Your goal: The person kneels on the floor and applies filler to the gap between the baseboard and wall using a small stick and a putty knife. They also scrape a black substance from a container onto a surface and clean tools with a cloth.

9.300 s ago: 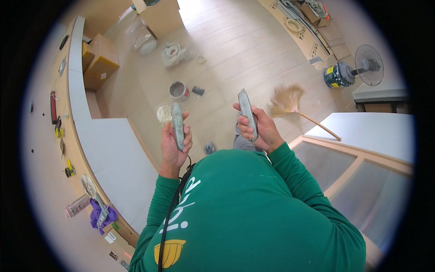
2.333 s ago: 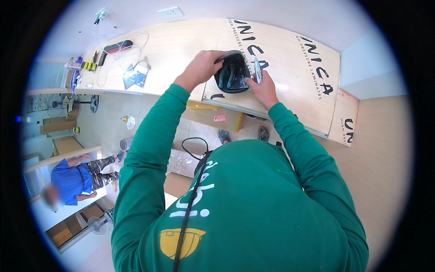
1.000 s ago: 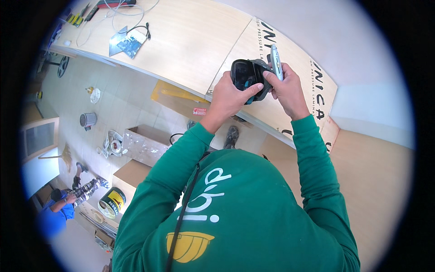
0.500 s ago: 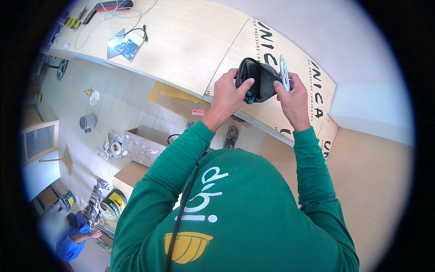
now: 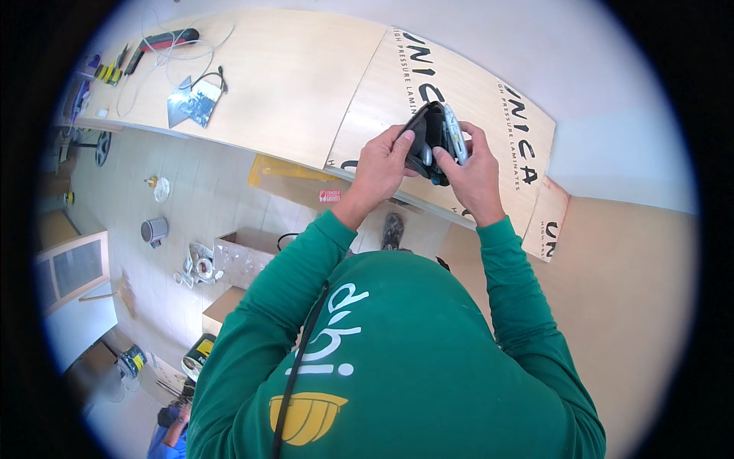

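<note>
My left hand (image 5: 384, 164) is closed round the side of a small black zip pouch (image 5: 416, 126), which gapes open over the bench edge. In my right hand (image 5: 475, 172) is a slim light-blue and silver object (image 5: 454, 131); its kind I cannot make out. It stands upright against the right side of the pouch, with my thumb near the pouch opening. A small silvery item (image 5: 427, 156) shows inside the pouch, and a bit of teal (image 5: 438, 182) at its bottom. My fingers hide the rest of the contents.
The pouch is above a printed laminate board (image 5: 367, 115) on a long wooden bench (image 5: 283, 76). Farther left on it lie putty blades (image 5: 195, 103), a thin cable, and a red-black tool (image 5: 172, 38). Below are a wooden box (image 5: 248, 256), a grey bucket (image 5: 154, 229), and another person's arm (image 5: 180, 424).
The light-blue object in my right hand has come left, against the pouch. The pouch has turned and its opening looks narrower. My view has shifted slightly, and the other person is lower in it.
</note>
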Demonstrator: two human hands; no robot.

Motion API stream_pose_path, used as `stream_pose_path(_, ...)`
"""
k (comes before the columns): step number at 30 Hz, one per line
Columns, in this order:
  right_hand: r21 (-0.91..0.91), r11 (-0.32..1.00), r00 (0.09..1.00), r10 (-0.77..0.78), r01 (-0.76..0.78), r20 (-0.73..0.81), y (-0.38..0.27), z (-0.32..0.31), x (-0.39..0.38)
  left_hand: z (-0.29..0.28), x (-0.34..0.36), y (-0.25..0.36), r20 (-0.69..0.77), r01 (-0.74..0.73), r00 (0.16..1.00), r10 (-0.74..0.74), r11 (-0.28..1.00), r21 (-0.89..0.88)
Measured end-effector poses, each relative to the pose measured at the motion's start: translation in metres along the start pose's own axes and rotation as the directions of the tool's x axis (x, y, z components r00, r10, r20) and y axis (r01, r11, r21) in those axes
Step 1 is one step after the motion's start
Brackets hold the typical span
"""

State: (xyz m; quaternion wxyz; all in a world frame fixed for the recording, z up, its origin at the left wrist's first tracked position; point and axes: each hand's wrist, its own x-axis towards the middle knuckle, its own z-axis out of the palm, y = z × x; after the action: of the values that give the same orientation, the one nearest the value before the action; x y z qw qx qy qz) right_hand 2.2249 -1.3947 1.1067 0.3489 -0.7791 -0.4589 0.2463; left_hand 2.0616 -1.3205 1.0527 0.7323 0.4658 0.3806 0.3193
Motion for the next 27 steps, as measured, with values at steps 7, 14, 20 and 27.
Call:
stream_pose_path(7,0.085,0.996,0.99,0.009,0.003,-0.139,0.058,-0.021,0.007,0.006,-0.006,-0.015,-0.154,-0.005,0.988,0.028,0.989,0.147)
stream_pose_path(14,0.296,0.955,0.993,0.026,0.011,-0.118,0.058,-0.008,0.001,0.021,-0.02,-0.014,-0.117,-0.127,0.974,0.193,0.897,0.424)
stream_pose_path(20,0.295,0.955,0.996,-0.002,0.027,-0.086,0.048,-0.004,0.004,0.025,-0.019,-0.038,0.139,-0.328,0.923,0.36,0.541,0.774)
stream_pose_path(27,0.256,0.967,0.998,-0.007,0.021,-0.058,0.05,-0.01,0.001,0.002,-0.019,-0.027,-0.083,-0.104,0.979,0.185,0.807,0.581)
